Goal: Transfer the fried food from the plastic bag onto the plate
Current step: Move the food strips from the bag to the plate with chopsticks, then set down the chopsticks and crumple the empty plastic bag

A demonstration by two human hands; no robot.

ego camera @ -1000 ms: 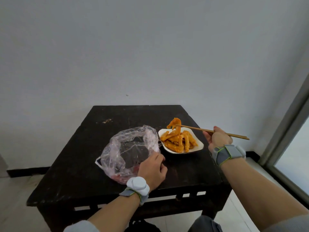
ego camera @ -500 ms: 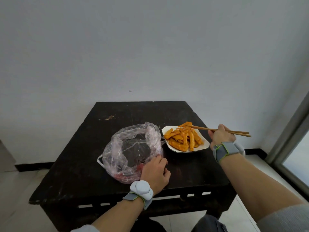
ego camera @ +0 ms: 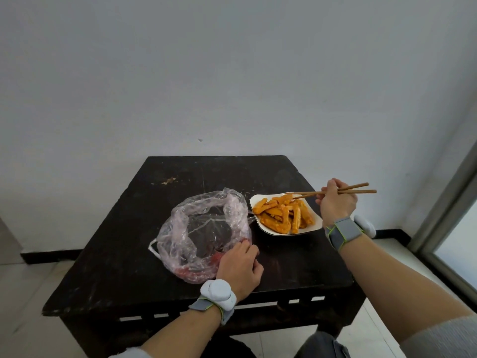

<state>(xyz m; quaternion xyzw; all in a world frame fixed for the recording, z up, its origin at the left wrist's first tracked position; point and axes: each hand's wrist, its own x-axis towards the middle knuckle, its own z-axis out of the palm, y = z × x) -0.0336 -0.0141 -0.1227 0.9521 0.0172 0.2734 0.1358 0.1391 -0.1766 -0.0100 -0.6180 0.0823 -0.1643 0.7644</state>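
Orange fried food strips (ego camera: 284, 215) fill the white square plate (ego camera: 317, 224), right of the clear plastic bag (ego camera: 180, 228) on the dark counter (ego camera: 124, 228). The right hand (ego camera: 335, 205) pinches wooden chopsticks (ego camera: 361, 191) in its fingers, tips among the strips. The left hand (ego camera: 238, 267) curls its fingers on the bag's near rim, likely steadying it.

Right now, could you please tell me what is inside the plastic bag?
No fried pieces show inside the plastic bag; only the dark table through the film and a reddish residue at its near edge. The left hand covers the near right corner.
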